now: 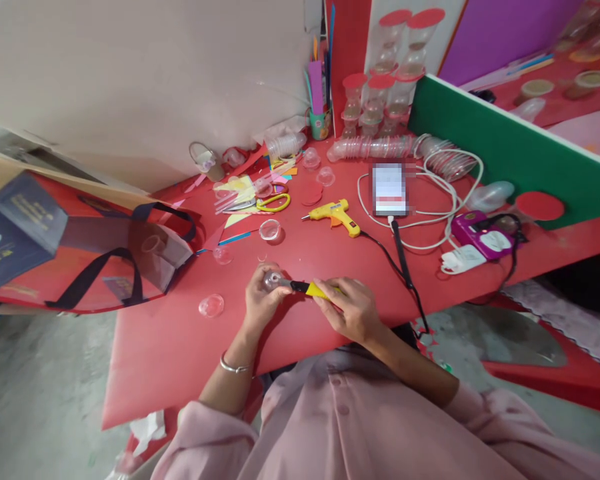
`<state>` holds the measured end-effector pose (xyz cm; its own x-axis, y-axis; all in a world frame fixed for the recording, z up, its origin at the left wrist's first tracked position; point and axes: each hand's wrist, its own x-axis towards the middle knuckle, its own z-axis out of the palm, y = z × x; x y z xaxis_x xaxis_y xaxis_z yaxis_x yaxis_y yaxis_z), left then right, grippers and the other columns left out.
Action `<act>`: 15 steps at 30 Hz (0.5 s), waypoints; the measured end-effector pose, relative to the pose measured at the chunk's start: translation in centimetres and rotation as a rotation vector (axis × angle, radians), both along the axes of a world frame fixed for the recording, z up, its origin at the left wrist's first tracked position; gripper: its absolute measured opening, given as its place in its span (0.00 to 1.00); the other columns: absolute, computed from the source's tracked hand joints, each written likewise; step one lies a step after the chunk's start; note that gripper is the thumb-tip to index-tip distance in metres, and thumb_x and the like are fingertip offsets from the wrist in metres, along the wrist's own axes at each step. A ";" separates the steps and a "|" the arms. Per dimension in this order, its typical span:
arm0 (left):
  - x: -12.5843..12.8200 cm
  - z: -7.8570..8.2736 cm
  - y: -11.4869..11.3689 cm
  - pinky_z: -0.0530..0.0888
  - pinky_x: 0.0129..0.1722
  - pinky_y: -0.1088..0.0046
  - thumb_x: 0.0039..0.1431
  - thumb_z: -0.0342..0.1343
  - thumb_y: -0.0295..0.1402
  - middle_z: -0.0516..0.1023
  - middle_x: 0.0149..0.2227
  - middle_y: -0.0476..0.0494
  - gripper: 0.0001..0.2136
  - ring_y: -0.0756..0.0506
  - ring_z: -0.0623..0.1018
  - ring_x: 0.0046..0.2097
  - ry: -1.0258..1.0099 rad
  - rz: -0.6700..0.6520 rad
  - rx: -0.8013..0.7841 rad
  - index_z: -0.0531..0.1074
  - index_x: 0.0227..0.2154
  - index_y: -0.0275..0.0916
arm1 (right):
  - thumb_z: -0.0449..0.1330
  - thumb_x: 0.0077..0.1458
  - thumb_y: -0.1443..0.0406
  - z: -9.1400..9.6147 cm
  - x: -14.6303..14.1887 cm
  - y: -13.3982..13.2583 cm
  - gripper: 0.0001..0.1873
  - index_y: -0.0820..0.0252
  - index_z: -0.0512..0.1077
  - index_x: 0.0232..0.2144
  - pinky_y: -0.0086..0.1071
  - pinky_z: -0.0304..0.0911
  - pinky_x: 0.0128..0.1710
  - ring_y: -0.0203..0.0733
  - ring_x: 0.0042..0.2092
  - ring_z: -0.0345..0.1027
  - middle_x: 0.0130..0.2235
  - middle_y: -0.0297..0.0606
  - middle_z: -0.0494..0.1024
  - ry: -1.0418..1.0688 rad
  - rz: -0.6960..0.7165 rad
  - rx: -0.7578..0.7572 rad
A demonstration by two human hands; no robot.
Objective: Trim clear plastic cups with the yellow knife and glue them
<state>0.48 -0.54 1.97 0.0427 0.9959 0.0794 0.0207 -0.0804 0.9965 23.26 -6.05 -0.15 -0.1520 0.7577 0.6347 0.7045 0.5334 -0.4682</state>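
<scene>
Over the front of the red table, my left hand [261, 299] grips a clear plastic dome lid [271, 280]. My right hand [351, 308] is wrapped round a yellow-and-black utility knife [314, 289], its front end pointing left. The tip of the knife meets the lid, though my left fingers partly hide the contact. Another clear lid [211, 306] lies to the left of my left hand. Beyond my hands sit a clear plastic lid [270, 231] and a yellow hot glue gun [335, 217] with a black cord.
Scissors [274, 203] lie among paper scraps at the back left. A red gift bag [95, 240] stands on the left. A phone [390, 189], white cable and purple power adapter [487, 235] are on the right. Stacked hourglass-shaped cups [373, 107] stand by the green divider [510, 153].
</scene>
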 end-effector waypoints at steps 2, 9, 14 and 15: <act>0.0 -0.1 -0.1 0.72 0.28 0.77 0.48 0.77 0.44 0.77 0.39 0.47 0.21 0.52 0.75 0.30 -0.006 -0.016 0.008 0.77 0.38 0.39 | 0.65 0.66 0.65 0.0 0.0 0.0 0.22 0.55 0.75 0.61 0.38 0.68 0.45 0.43 0.42 0.77 0.43 0.41 0.84 -0.007 -0.010 0.012; 0.1 -0.1 0.1 0.74 0.30 0.76 0.42 0.80 0.46 0.79 0.37 0.48 0.26 0.52 0.75 0.29 -0.080 -0.038 -0.037 0.78 0.40 0.40 | 0.64 0.66 0.65 0.3 0.2 0.0 0.23 0.54 0.75 0.62 0.37 0.68 0.44 0.42 0.42 0.78 0.43 0.40 0.84 0.031 0.022 0.010; 0.0 0.2 0.1 0.73 0.30 0.75 0.41 0.80 0.47 0.80 0.34 0.48 0.28 0.51 0.75 0.29 -0.086 -0.055 -0.077 0.77 0.41 0.39 | 0.63 0.66 0.65 0.2 0.3 0.0 0.22 0.55 0.75 0.61 0.37 0.69 0.44 0.42 0.41 0.77 0.42 0.40 0.84 0.042 0.056 -0.023; 0.0 0.2 0.0 0.73 0.29 0.75 0.42 0.80 0.47 0.80 0.33 0.48 0.27 0.51 0.75 0.29 -0.085 -0.064 -0.080 0.77 0.41 0.39 | 0.64 0.66 0.65 0.2 0.3 0.0 0.22 0.55 0.75 0.61 0.37 0.69 0.44 0.43 0.41 0.77 0.42 0.40 0.84 0.037 0.053 -0.022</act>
<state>0.49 -0.50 2.15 0.1033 0.9946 0.0057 -0.0671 0.0012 0.9977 23.56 -6.08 0.02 -0.1685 0.7633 0.6237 0.6575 0.5584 -0.5059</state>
